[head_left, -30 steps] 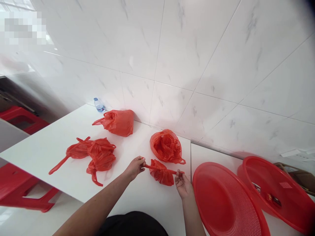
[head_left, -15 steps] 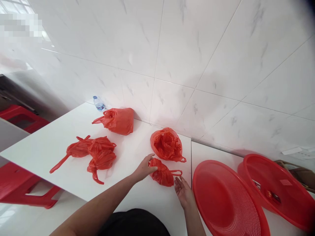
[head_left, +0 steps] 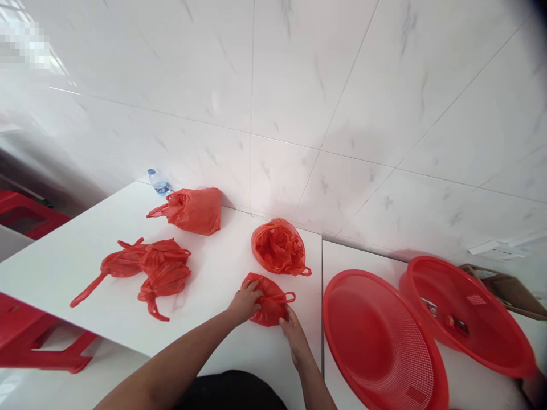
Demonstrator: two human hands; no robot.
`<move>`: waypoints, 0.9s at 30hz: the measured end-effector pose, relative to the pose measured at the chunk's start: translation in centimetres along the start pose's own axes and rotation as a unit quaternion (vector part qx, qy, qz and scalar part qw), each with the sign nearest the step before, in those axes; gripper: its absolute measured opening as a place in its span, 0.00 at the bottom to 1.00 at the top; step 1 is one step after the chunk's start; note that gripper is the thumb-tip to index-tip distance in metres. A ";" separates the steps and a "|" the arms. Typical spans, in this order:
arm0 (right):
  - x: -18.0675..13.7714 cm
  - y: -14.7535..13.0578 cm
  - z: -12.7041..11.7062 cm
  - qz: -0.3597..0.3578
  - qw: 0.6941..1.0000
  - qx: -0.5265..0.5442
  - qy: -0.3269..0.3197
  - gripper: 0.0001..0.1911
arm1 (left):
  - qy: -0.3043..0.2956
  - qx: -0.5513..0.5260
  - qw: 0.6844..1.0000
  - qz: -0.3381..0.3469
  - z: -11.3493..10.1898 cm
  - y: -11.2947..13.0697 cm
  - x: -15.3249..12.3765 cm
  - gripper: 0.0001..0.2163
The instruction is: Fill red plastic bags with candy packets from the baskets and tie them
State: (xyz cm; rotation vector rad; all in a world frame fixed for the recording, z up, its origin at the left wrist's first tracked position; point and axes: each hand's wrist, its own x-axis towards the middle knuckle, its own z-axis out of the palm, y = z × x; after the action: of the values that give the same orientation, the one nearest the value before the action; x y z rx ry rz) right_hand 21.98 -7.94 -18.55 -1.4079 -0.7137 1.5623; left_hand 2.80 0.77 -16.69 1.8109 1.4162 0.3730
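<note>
A red plastic bag (head_left: 270, 310) with its handle loop sticking out to the right lies on the white table in front of me. My left hand (head_left: 247, 302) grips its left side, fingers curled over the top. At the lower right edge, my right hand (head_left: 293, 331) holds the same bag, its thumb and fingers partly hidden against the plastic. What the bag contains cannot be seen. Just behind it rests another red bag (head_left: 280, 247), gaping at the top, with crumpled red plastic inside.
Several knotted red bags (head_left: 164, 267) lie on the left of the table (head_left: 213, 259). By the wall are a fuller red bag (head_left: 199, 210) and a water bottle (head_left: 159, 183). Two red baskets, one near (head_left: 363, 336) and one farther (head_left: 482, 319), stand on the right. A red stool (head_left: 38, 336) is at lower left.
My right hand, apart from the bag before, has moved in onto its right edge. My left hand has shifted further over the bag, which looks flatter and rounder. The view has turned slightly right.
</note>
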 end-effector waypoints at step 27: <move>3.1 3.5 -3.3 0.051 0.987 -0.132 0.079 0.28 | 0.502 -0.072 0.833 -0.221 -19.6 -5.0 -10.0 0.14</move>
State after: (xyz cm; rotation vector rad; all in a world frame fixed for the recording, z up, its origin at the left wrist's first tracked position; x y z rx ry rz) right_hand 24.52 -7.20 -23.66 -1.7677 -0.7836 1.4517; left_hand -16.74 -0.22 -5.41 1.0711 2.3520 1.2598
